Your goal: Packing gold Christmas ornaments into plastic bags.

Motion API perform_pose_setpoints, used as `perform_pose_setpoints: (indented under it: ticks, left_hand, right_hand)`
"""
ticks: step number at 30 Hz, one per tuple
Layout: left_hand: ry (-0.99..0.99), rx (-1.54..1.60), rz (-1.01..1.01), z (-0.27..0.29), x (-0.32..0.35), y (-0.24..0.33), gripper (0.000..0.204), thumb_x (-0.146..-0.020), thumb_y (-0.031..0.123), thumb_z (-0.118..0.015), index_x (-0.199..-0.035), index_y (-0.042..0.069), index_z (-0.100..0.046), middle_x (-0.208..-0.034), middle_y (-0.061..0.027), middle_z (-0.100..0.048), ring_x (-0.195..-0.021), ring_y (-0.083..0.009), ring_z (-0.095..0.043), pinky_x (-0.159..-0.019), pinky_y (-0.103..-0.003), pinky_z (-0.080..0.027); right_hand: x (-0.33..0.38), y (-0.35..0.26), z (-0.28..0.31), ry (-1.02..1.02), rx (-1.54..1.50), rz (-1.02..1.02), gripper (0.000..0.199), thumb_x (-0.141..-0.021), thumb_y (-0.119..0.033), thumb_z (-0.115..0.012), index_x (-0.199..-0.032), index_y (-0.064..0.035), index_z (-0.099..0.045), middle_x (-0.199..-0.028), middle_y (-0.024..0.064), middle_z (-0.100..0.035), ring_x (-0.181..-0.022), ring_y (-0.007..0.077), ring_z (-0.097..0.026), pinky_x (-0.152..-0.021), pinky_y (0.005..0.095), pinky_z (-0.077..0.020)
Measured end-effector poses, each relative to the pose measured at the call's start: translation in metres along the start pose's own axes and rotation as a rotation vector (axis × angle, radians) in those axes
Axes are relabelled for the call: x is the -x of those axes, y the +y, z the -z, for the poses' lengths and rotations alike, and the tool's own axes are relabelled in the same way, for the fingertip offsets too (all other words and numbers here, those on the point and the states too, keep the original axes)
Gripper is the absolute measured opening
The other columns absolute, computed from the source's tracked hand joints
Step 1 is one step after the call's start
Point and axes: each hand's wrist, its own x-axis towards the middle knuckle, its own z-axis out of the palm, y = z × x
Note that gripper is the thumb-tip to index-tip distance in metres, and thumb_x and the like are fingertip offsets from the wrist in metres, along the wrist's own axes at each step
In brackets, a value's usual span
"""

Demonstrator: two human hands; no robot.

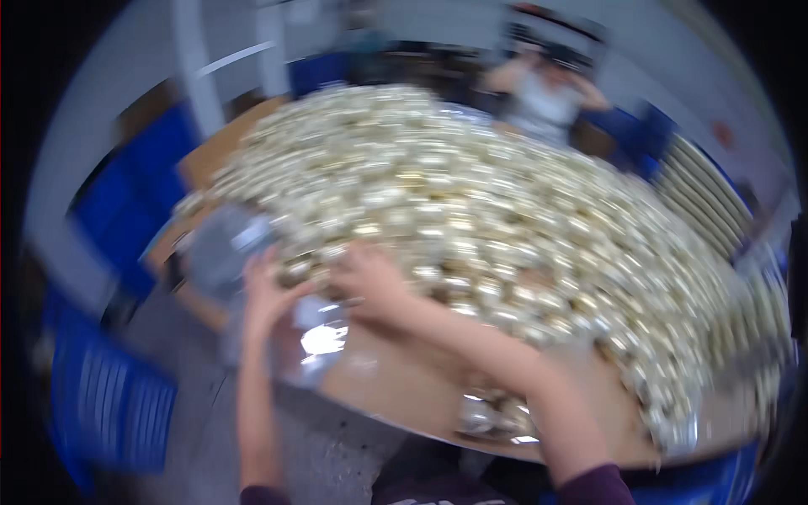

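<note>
The picture is blurred by motion. A large heap of small shiny gold and silver metal parts (471,210) covers a wooden table (396,387). My right hand (370,282) reaches into the near edge of the heap, fingers among the parts; whether it grips any is unclear. My left hand (265,295) is beside it to the left, at a clear plastic bag (316,337) that lies at the table's edge and glints with light. Its fingers curl at the bag's upper edge.
Blue crates (109,396) stand at the left and lower left on a grey floor. Another person (547,84) sits across the table at the back. Stacked flat trays (703,198) are at the right. More metal parts in a bag (492,417) lie near the table's front edge.
</note>
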Motion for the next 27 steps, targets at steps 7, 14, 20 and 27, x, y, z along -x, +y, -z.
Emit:
perform_pose_setpoints:
  ticks: [7, 14, 20, 27]
  left_hand:
    - [-0.004, -0.125, -0.150, -0.046, -0.012, -0.069, 0.097, -0.064, 0.048, -0.080, -0.142, 0.009, -0.038, -0.138, -0.0211, -0.043, -0.128, -0.0370, -0.041, -0.106, -0.047, -0.033]
    - [-0.074, 0.068, -0.284, -0.094, -0.014, 0.007, 0.096, -0.064, 0.046, -0.082, -0.144, 0.019, -0.037, -0.150, -0.0253, -0.019, -0.136, -0.0438, -0.024, -0.110, -0.051, -0.025]
    - [-0.229, -0.094, -0.150, -0.112, 0.009, 0.063, 0.104, -0.063, 0.057, -0.080, -0.142, 0.006, -0.036, -0.149, -0.0292, -0.019, -0.140, -0.0444, -0.009, -0.113, -0.054, -0.014]
    - [-0.176, -0.024, -0.163, -0.112, 0.028, 0.070, 0.088, -0.068, 0.040, -0.079, -0.138, 0.006, -0.038, -0.149, -0.0290, -0.019, -0.139, -0.0433, -0.014, -0.113, -0.051, -0.016]
  right_hand:
    - [-0.016, -0.015, -0.064, 0.217, 0.382, -0.085, 0.020, -0.081, -0.026, -0.055, -0.092, -0.0133, -0.066, -0.114, 0.0184, -0.055, -0.102, 0.0316, -0.054, -0.083, 0.0457, -0.0400]
    - [0.034, 0.026, -0.026, 0.178, 0.443, -0.181, 0.024, -0.084, -0.026, -0.054, -0.101, -0.0131, -0.066, -0.117, 0.0160, -0.052, -0.105, 0.0311, -0.052, -0.091, 0.0480, -0.0379]
    - [0.061, 0.042, 0.002, 0.352, 0.547, 0.012, 0.016, -0.079, -0.025, -0.058, -0.082, -0.0113, -0.065, -0.100, 0.0077, -0.055, -0.100, 0.0235, -0.052, -0.083, 0.0380, -0.0428]
    - [0.159, 0.035, 0.129, 0.351, -0.047, -0.168, 0.054, -0.068, -0.022, -0.078, -0.117, -0.0091, -0.058, -0.127, 0.0174, -0.052, -0.111, 0.0337, -0.054, -0.095, 0.0424, -0.0444]
